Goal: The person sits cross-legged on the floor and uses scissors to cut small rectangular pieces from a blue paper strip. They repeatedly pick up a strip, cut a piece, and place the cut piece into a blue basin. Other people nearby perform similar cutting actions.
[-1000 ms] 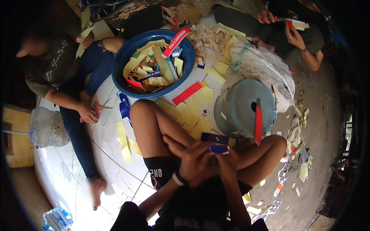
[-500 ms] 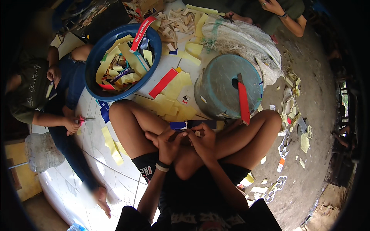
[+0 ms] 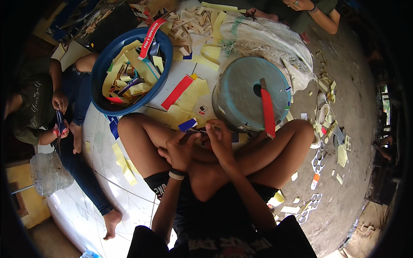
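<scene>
A small blue-and-white piece of sticker point(image 3: 187, 125) sticks out beyond the fingertips of my left hand point(image 3: 180, 149), which pinches around its lower end. Close beside it, my right hand point(image 3: 220, 138) has its fingers bent together over something small and pale that I cannot make out. Both hands meet above my crossed legs, a small gap between their fingertips. Just past them stands an upturned grey-blue bucket point(image 3: 241, 90) with a hole in its base. A red strip point(image 3: 268, 114) lies across that base.
A blue basin point(image 3: 97, 88) full of paper and sticker scraps stands at the far left. Wood pieces point(image 3: 189, 28) are heaped beyond it, beside a white sack point(image 3: 269, 41). A red strip point(image 3: 177, 92) lies on yellow paper point(image 3: 193, 96). On the left, another person point(image 3: 38, 99) holds pink-handled scissors point(image 3: 60, 130).
My hands have drawn slightly apart, and the blue sticker piece has moved left and tilted. The person on the left has brought the scissors up to a blue strip.
</scene>
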Demonstrator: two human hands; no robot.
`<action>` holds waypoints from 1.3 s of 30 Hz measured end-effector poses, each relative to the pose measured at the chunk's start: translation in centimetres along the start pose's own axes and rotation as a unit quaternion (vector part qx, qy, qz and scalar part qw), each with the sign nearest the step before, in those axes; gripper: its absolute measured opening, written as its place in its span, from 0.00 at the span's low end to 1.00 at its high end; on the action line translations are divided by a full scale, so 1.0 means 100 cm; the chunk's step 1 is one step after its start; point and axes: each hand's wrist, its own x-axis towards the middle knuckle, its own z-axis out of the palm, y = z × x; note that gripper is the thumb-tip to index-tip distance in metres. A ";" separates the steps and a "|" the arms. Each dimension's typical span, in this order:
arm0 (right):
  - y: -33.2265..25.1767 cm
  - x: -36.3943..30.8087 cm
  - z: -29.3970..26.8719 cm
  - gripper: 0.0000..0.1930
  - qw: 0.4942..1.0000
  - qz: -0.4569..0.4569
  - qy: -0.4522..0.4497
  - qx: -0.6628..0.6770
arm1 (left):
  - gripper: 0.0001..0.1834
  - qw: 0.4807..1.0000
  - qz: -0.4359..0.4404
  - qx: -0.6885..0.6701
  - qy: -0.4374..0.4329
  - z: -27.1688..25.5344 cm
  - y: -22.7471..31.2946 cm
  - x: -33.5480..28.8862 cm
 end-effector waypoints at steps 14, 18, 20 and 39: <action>0.019 0.004 -0.002 0.07 0.998 0.004 -0.051 -0.022 | 0.12 0.997 0.070 0.041 0.014 0.001 0.007 -0.009; 0.014 -0.002 -0.005 0.07 0.997 -0.030 -0.024 -0.070 | 0.13 0.997 0.067 0.029 -0.015 0.001 0.013 -0.011; 0.010 -0.006 -0.006 0.08 0.999 -0.016 -0.016 -0.042 | 0.13 0.996 0.073 0.053 -0.026 0.001 0.015 -0.013; 0.005 0.000 0.001 0.16 0.977 -0.151 0.022 -0.149 | 0.11 0.991 0.102 0.085 0.031 0.003 0.013 -0.012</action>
